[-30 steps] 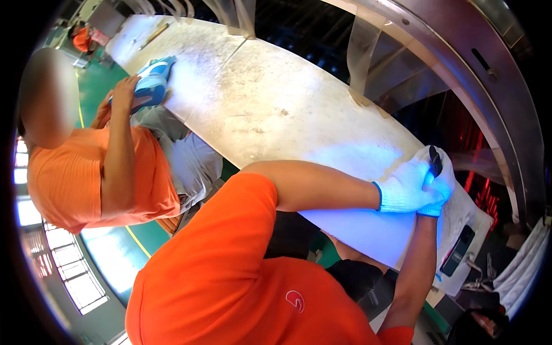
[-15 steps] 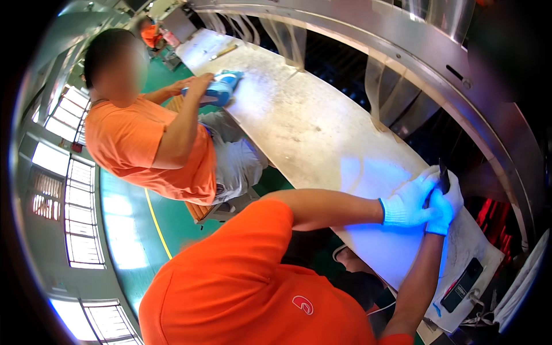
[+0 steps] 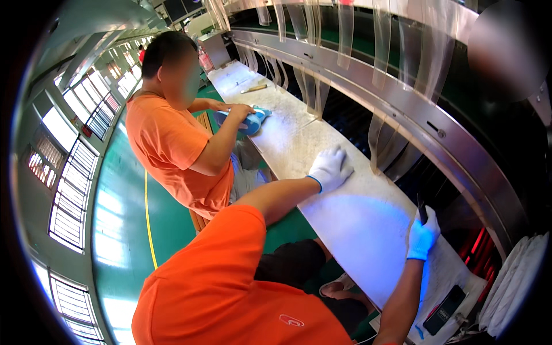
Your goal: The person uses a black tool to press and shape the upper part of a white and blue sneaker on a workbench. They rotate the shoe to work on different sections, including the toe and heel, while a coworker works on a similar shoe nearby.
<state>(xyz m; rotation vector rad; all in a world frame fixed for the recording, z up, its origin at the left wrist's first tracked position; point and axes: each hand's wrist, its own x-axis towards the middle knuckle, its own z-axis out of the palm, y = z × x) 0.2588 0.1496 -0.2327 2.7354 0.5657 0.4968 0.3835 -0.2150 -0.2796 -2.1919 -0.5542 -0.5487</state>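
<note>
My left hand [image 3: 330,169], in a white knitted glove, is stretched out over the worktable [image 3: 282,123] with its thumb apart from the fingers. It holds nothing, and its palm side faces the tabletop. My right hand [image 3: 423,237], also gloved and lit blue, is closed around a slim black hand tool [image 3: 423,214] whose thin tip points up and away. The tool's exact kind is too small to tell. Blue light falls on the tabletop between my two hands.
A person in an orange shirt [image 3: 172,135] sits to the left, handling a blue and white shoe-like piece [image 3: 253,122]. Clear plastic strips [image 3: 310,95] hang from the metal machine frame [image 3: 402,109] behind the table. A black phone [image 3: 444,310] lies at the near right. White cloth [image 3: 512,282] hangs beside it.
My hands were together at the right with the tool. My left hand has let go and moved left across the table; my right hand keeps the tool, slightly lower. The view has shifted.
</note>
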